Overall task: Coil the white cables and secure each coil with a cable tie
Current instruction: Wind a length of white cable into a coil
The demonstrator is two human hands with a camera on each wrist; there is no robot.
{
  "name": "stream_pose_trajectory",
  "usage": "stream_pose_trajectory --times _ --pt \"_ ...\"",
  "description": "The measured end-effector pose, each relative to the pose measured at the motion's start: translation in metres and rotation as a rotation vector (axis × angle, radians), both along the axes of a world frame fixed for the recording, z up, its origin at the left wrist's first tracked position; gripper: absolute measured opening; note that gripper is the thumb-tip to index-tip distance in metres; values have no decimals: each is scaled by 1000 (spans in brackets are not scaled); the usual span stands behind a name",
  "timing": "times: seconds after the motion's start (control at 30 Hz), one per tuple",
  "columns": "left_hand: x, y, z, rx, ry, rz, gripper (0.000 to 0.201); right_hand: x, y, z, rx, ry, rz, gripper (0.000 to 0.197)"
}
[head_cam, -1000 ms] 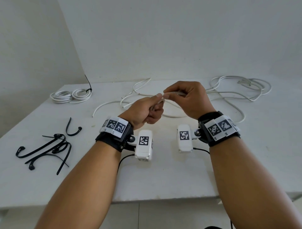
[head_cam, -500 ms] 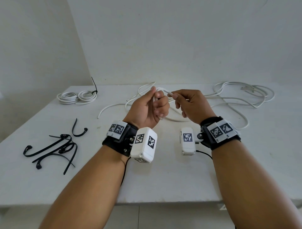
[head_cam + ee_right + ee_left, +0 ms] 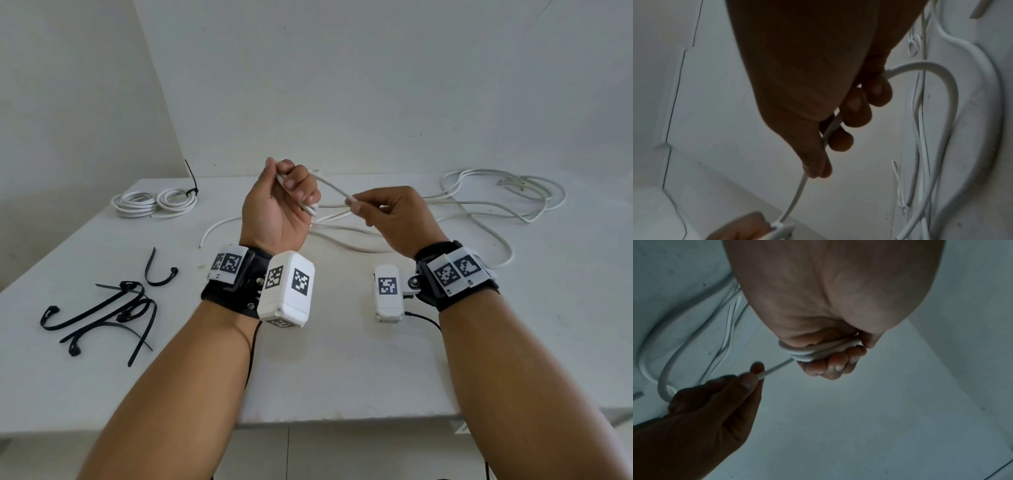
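My left hand [image 3: 297, 192] is raised above the white table [image 3: 342, 370], palm toward me, with its fingers curled round a few small wraps of white cable [image 3: 818, 352]. My right hand [image 3: 358, 205], just to its right, pinches the same cable between thumb and forefinger. A short taut stretch of cable [image 3: 330, 186] runs between the two hands. The rest of this cable [image 3: 346, 245] trails loose on the table under my hands. In the right wrist view the cable [image 3: 795, 199] leaves my fingers [image 3: 840, 141] and runs down toward the left hand [image 3: 742, 227].
A finished white coil [image 3: 154, 202] bound with a black tie lies at the back left. Several loose black cable ties [image 3: 102, 315] lie at the left front. Another tangled white cable [image 3: 507, 192] sprawls at the back right. A wall stands behind the table.
My left hand has risen and turned palm toward me with the cable wrapped round its fingers. My right hand has drawn apart to the right, pulling out a stretch of cable.
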State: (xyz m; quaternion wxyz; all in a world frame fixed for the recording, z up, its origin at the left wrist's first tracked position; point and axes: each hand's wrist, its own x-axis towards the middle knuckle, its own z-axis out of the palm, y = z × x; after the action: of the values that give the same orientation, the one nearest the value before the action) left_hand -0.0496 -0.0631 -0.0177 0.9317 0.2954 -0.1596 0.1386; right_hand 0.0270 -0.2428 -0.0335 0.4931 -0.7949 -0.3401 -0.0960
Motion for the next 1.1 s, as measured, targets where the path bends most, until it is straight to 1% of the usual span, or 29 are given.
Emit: stream_pose_trajectory --times 0.13,0.2,0.23,0.3,0.43,0.5,0.53,0.6,0.7,0.73,0.77,0.83,0.87,0.9,0.97,1.0,1.1 --pt "5 0 -3 5 76 114 34 -8 10 2 -262 -8 81 17" --pt "8 -3 -7 81 139 171 33 -13 15 4 -341 15 137 21" --pt "9 -6 -9 152 177 210 32 -14 17 4 -377 10 149 28" --pt "9 -14 -13 371 224 315 31 -16 20 3 -446 -17 148 38" --pt "7 -20 -21 961 235 528 27 -21 20 1 -553 -58 165 29" --pt "6 -13 -22 1197 249 585 27 -24 18 2 -560 -64 187 26" --pt "6 -8 -22 1296 269 593 27 -26 18 3 -551 -59 196 21" --pt "6 -3 -21 1454 327 556 27 -28 16 6 -524 -51 202 15" --pt "9 -2 -20 1694 399 434 27 -27 11 8 -432 -71 177 13" --pt "11 -3 -20 1733 419 378 28 -26 8 9 -385 -79 160 12" --pt "12 -5 -19 1724 433 315 28 -24 5 10 -343 -90 148 11" --pt "12 -7 -16 1620 453 211 29 -23 0 10 -268 -115 141 8" --pt "12 -9 -15 1561 465 168 31 -21 -2 10 -227 -134 134 3" --pt "11 -11 -13 1510 471 128 34 -20 -4 10 -178 -156 122 4" --pt "7 -14 -13 1439 451 79 42 -15 -7 10 -83 -187 85 16" --pt "7 -15 -14 1388 432 62 46 -12 -9 10 -41 -184 70 18" --pt "8 -16 -17 1171 377 -42 52 -9 -12 10 41 -148 61 11"
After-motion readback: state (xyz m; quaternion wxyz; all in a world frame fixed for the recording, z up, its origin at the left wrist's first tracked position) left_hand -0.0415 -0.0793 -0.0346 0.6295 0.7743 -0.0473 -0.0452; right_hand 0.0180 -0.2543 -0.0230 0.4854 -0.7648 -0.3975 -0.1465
